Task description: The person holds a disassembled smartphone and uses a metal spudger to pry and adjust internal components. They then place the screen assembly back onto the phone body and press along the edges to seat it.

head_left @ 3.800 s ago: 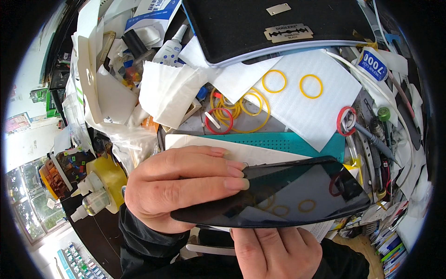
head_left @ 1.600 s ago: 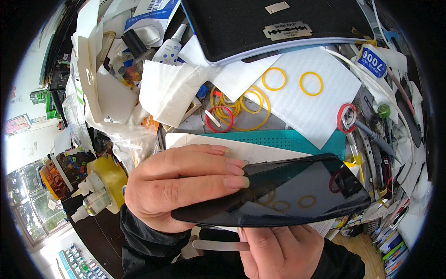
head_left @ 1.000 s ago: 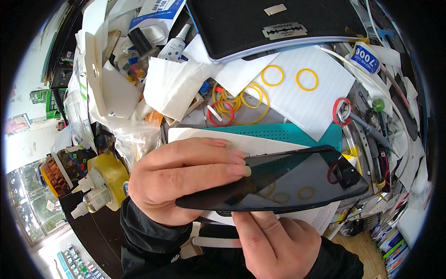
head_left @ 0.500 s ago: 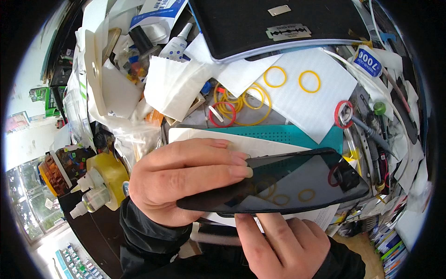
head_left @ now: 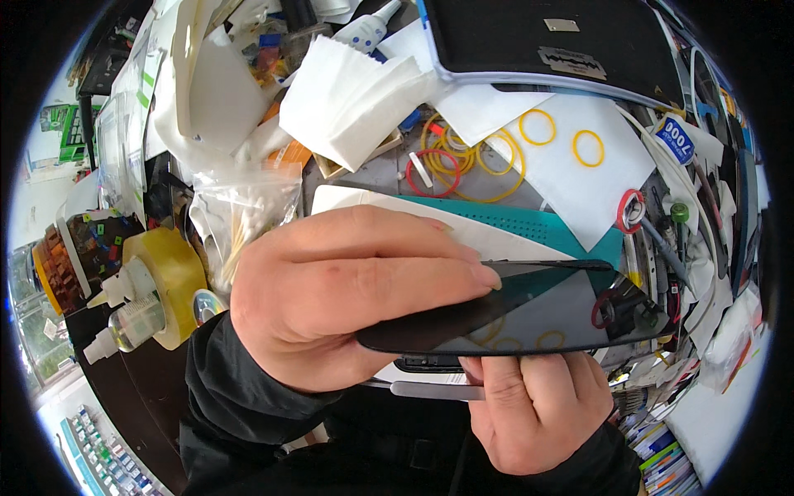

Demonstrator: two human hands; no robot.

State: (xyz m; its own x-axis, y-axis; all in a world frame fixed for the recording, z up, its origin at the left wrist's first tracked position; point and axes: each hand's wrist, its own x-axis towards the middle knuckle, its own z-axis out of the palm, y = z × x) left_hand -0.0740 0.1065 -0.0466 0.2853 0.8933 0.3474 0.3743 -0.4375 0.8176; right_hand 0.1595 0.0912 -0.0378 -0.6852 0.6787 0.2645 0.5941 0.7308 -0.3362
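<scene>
The clearest print stands on the blue label (head_left: 676, 140) at the upper right: large white digits, set at a slant, with smaller white lettering too fine to read. The razor blade (head_left: 571, 63) on the black pad (head_left: 496, 45) bears dark lettering around its slot, blurred past reading. The white tube (head_left: 364, 33) at the top carries blue marks; whether they are letters cannot be told. On the clear bottle (head_left: 136, 322) at the left, a pale label shows faint lines of small type, unreadable. The boxes (head_left: 107, 455) at the lower left are too small to read
</scene>
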